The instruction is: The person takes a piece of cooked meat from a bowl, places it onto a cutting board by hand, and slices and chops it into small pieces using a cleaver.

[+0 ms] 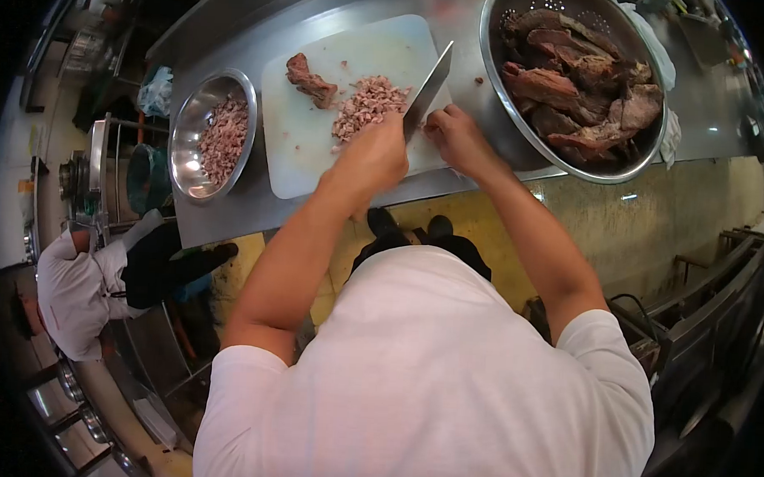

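My left hand (375, 160) is wrapped round the handle of a knife (429, 85), whose blade points up and away, tilted to the right. Just right of the blade, my right hand (459, 141) has its fingers curled together near the board's edge; what they hold, if anything, is hidden. Under and beyond my left hand, a pile of chopped meat (371, 103) lies on the white cutting board (304, 171). A larger uncut piece of meat (310, 82) rests on the board, left of the pile.
A steel bowl (186, 149) with chopped meat stands left of the board. At the right, a big steel colander (591, 173) holds several large meat pieces. All are on a steel table (221, 219). Another person (77, 289) in white is at the far left.
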Tool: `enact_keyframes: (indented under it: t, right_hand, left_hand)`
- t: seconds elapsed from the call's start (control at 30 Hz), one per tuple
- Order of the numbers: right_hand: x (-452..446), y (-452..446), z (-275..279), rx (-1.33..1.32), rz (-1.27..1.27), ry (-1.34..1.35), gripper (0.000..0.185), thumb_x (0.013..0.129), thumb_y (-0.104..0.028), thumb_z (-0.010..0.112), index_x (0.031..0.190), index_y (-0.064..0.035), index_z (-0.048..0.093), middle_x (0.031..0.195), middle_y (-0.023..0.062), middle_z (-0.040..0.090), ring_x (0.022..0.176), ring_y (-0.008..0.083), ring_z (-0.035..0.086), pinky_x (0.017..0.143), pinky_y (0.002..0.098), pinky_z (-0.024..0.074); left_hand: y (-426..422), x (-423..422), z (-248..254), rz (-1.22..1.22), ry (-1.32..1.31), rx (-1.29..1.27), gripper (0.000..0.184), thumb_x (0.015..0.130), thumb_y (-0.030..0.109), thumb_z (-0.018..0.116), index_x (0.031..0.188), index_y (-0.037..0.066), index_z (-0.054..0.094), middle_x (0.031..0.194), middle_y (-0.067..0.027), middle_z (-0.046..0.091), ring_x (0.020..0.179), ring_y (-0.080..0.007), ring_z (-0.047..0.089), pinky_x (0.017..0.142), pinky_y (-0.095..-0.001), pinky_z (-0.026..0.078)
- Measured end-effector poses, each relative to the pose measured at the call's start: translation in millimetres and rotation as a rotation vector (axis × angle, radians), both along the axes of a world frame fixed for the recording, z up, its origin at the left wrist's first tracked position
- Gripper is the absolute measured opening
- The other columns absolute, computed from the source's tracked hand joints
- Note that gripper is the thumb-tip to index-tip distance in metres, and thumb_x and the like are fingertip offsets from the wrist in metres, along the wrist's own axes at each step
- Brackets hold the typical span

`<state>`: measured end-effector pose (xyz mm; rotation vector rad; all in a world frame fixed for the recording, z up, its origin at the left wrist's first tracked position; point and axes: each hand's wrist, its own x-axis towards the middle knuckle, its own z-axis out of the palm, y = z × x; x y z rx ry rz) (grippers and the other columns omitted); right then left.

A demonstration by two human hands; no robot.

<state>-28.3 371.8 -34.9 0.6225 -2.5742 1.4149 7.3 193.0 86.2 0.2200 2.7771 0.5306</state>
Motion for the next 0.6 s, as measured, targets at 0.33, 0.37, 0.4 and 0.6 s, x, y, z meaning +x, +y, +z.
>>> enact_keyframes:
  t: [0.33, 0.37, 0.4, 0.6]
  right_hand:
    - [-5.9, -4.6, -8.9, 0.010, 0.011, 0.027, 0.005, 0.087, -0.006, 0.069, 0.090, -0.0023, 0.068, 0.087, 0.0197, 0.061, 0.088, 0.0427, 0.063, 0.078, 0.0497, 0.0512]
    - [-6.3, -3.8, -9.4, 0.008, 0.013, 0.030, 0.005, 0.087, -0.006, 0.069, 0.090, -0.0023, 0.068, 0.087, 0.0197, 0.061, 0.088, 0.0427, 0.063, 0.078, 0.0497, 0.0512]
    - [-7.1, -1.6, -7.0, 0.014, 0.035, 0.026, 0.003, 0.087, -0.005, 0.067, 0.089, -0.0025, 0.068, 0.087, 0.0199, 0.061, 0.088, 0.0427, 0.063, 0.078, 0.0501, 0.0509]
    - [-4.8, 0.2, -8.5, 0.073, 0.016, 0.037, 0.004, 0.087, -0.004, 0.063, 0.088, -0.0042, 0.066, 0.087, 0.0200, 0.061, 0.089, 0.0432, 0.062, 0.078, 0.0506, 0.0505]
  left_hand:
    - [6.4, 0.7, -16.3, 0.051, 0.009, 0.036, 0.023, 0.100, 0.015, 0.055, 0.109, -0.005, 0.052, 0.097, -0.0361, 0.068, 0.096, -0.0542, 0.066, 0.089, -0.0611, 0.049]
    - [7.0, -0.2, -24.0, 0.053, 0.012, 0.034, 0.023, 0.100, 0.015, 0.055, 0.109, -0.005, 0.052, 0.097, -0.0361, 0.068, 0.096, -0.0542, 0.066, 0.089, -0.0611, 0.049]
    - [9.9, -4.2, -26.0, 0.057, 0.057, 0.049, 0.023, 0.100, 0.016, 0.055, 0.109, -0.005, 0.053, 0.097, -0.0361, 0.068, 0.096, -0.0544, 0.066, 0.090, -0.0610, 0.049]
    - [7.4, -5.9, -29.5, 0.038, 0.047, 0.087, 0.025, 0.101, 0.017, 0.056, 0.109, -0.006, 0.052, 0.099, -0.0359, 0.068, 0.097, -0.0563, 0.064, 0.089, -0.0604, 0.049]
